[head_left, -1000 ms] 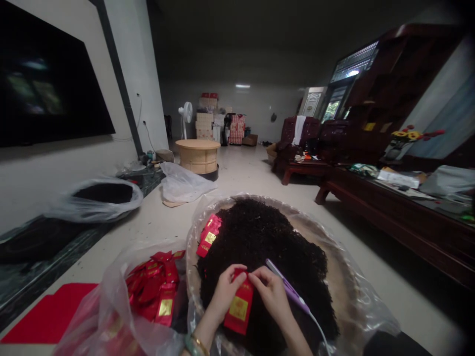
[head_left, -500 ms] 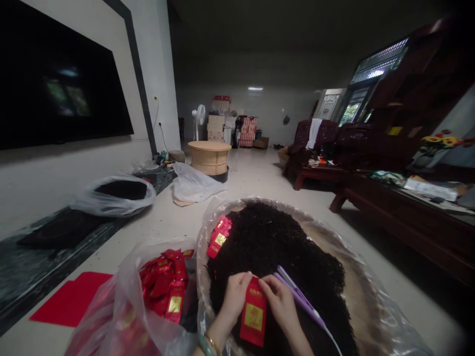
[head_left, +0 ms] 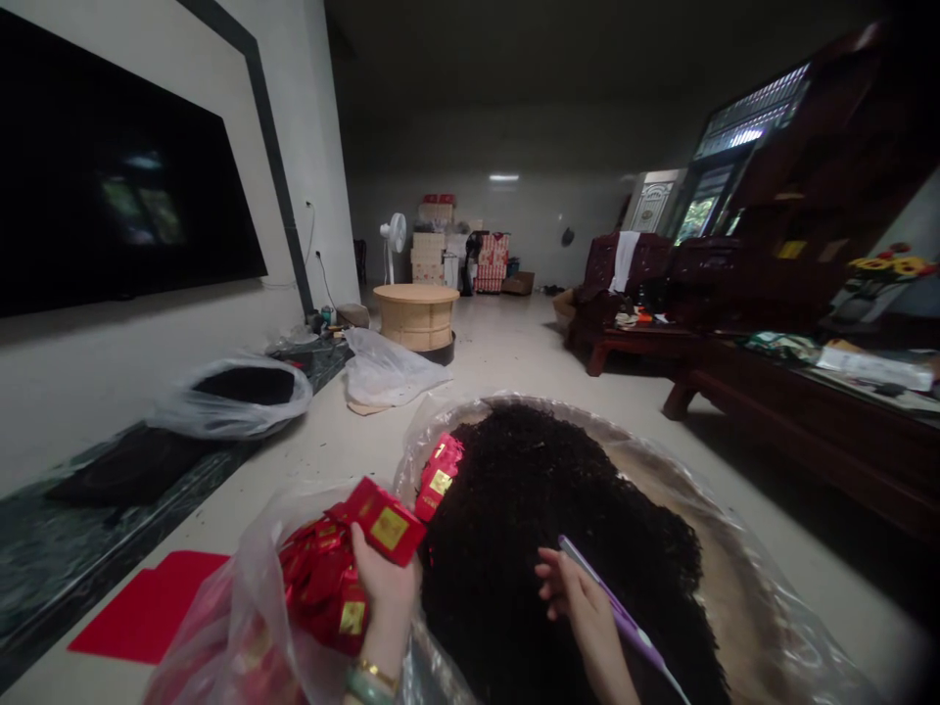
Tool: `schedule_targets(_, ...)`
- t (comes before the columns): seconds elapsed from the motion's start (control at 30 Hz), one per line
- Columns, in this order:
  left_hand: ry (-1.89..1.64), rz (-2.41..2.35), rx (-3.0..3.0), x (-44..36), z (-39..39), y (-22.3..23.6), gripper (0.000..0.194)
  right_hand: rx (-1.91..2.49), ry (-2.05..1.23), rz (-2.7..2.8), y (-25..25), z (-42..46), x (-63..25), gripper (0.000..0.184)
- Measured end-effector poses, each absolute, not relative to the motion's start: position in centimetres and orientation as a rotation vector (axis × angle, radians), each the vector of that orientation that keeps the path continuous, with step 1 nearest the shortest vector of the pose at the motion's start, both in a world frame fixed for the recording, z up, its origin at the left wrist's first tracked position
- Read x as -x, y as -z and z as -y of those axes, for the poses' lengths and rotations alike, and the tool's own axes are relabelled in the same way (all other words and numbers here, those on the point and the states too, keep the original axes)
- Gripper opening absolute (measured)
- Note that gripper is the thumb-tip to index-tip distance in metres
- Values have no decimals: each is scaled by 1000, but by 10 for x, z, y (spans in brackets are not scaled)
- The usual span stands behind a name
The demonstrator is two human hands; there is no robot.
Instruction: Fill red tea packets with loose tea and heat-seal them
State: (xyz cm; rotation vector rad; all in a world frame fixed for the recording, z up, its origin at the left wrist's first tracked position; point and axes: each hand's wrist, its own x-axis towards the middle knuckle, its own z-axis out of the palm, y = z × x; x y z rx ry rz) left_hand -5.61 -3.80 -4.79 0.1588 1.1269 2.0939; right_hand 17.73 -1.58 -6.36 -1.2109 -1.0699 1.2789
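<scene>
My left hand (head_left: 386,587) grips a small red packet with a gold label (head_left: 386,524), held over a clear plastic bag (head_left: 242,627) full of several like packets. My right hand (head_left: 577,602) rests with fingers loosely curled and nothing in them on a big heap of dark loose tea leaves (head_left: 543,499), touching a purple sealing tool (head_left: 621,617) with a white cord. The leaves lie in a wide round tray lined with clear plastic (head_left: 734,568). A few empty red packets (head_left: 439,478) lean at the heap's left edge.
A red sheet (head_left: 147,612) lies on the floor at left. Another plastic-lined pile of tea (head_left: 235,392) sits by the wall under a large black screen (head_left: 110,196). A round wooden tub (head_left: 415,315), a dark wooden bench (head_left: 822,411) and stacked boxes (head_left: 441,245) stand beyond.
Both hands held one red packet over the tea heap. Now my left hand has carried it left over the bag of packets, and my right hand has let go and dropped onto the leaves.
</scene>
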Motion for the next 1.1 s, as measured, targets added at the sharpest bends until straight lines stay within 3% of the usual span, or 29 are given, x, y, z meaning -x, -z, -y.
schedule_targets(0.13, -2105, -1016, -121, 52, 38, 62, 56, 1214, -1260, 1090, 69, 14, -179, 60)
schedule_targets(0.27, -1879, -1565, -566, 48, 10, 77, 36, 1267, -1170, 1143, 79, 10, -186, 55)
schedule_targets(0.4, -1749, -1717, -789, 66, -29, 79, 20, 1308, -863, 1342, 89, 8, -199, 34)
schedule_targets(0.53, -1631, -1799, -967, 77, -43, 80, 23, 1390, -521, 1501, 97, 12, -210, 20)
schedule_targets(0.83, -1613, -1926, -1007, 82, -30, 85, 28, 1656, 28, 1623, 116, 11, -234, 38)
schedule_targets(1.1, -1782, -1746, -689, 84, -23, 71, 14, 1834, -133, 1777, 140, -5, -259, 44)
